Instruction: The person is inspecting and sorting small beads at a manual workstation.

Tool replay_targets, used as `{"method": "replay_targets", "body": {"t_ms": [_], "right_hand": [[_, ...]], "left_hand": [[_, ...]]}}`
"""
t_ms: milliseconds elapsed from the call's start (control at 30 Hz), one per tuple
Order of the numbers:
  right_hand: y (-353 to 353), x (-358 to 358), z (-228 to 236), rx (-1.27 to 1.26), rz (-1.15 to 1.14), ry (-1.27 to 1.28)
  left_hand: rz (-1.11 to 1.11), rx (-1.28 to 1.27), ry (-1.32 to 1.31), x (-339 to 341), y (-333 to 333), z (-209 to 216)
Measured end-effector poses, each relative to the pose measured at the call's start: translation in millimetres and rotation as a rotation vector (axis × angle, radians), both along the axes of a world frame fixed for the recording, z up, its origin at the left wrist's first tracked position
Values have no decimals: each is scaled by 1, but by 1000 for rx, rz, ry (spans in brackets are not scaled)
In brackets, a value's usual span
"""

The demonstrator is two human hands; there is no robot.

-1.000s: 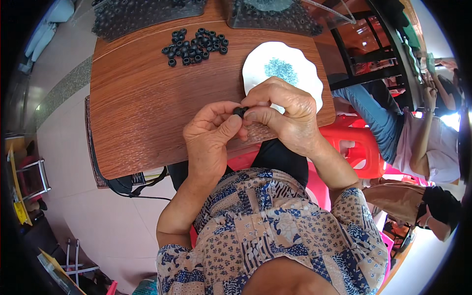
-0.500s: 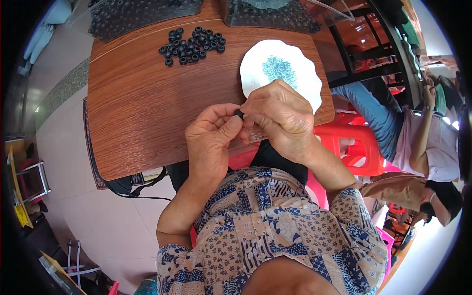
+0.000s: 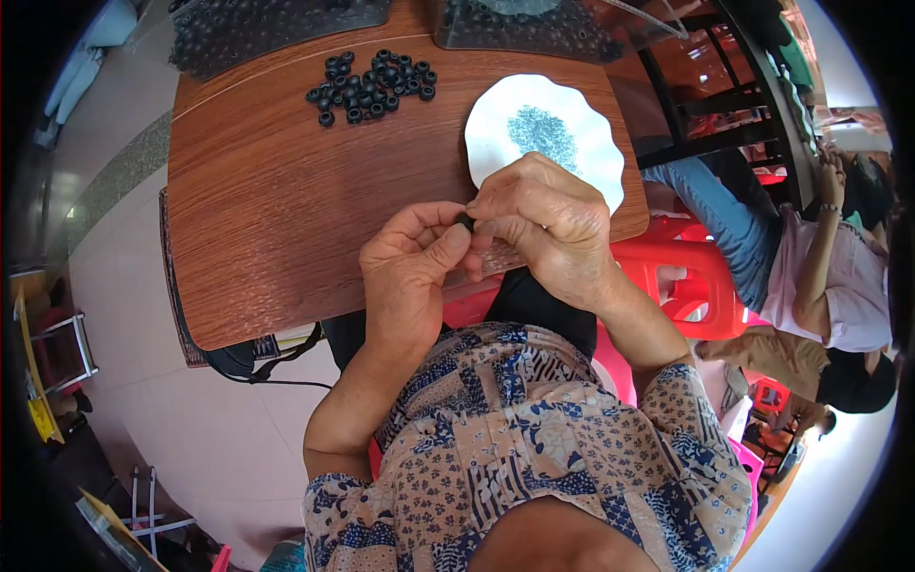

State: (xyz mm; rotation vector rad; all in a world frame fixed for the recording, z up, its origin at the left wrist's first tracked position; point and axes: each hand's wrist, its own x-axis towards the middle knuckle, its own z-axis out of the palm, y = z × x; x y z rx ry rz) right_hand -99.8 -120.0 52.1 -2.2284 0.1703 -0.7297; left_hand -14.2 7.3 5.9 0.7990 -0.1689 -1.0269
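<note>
Between the thumb and fingers of my left hand (image 3: 412, 259) is a small round black piece (image 3: 464, 220), held above the near part of the table. My right hand (image 3: 558, 221) meets it there, fingertips pinched together against the piece. Whatever those fingertips grip is too small to make out. Just beyond my right hand lies a white wavy-edged plate (image 3: 491, 114), bearing a patch of tiny grey-green bits (image 3: 541, 132). Farther off to the left, a loose cluster of similar black ring-like pieces (image 3: 367, 93) rests on the wood.
Two clear containers full of dark pieces, a left one (image 3: 276, 38) and a right one (image 3: 524, 43), stand along the far edge of the brown wooden table (image 3: 267, 210). Red plastic stools (image 3: 720, 286) and seated people (image 3: 820, 276) are to the right.
My hands stay almost in place, with only a slight shift of the right fingers at the black piece. At the right, a person in the background has moved a little.
</note>
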Motion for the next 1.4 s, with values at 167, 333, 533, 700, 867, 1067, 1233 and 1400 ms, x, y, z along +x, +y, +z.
{"method": "replay_targets", "body": {"t_ms": [167, 333, 533, 700, 867, 1067, 1233, 1400], "right_hand": [[-2, 1, -1, -29, 19, 28], [5, 0, -4, 178, -5, 44], [14, -3, -11, 27, -75, 16], [21, 0, -22, -139, -153, -49], [30, -1, -27, 107, -212, -16], [30, -2, -29, 180, -200, -16], [30, 3, -32, -64, -199, -92], [28, 5, -37, -183, -195, -181]], "left_hand": [[-3, -1, 22, 0, 0, -2], [-49, -48, 211, 5, 0, -9], [-38, -14, 240, 4, 0, -4], [-44, -14, 173, 3, 0, -3], [5, 14, 161, 0, 1, -2], [-21, 26, 165, 1, 3, 0], [-17, 4, 223, 1, 4, 2], [4, 9, 264, 0, 6, -5]]}}
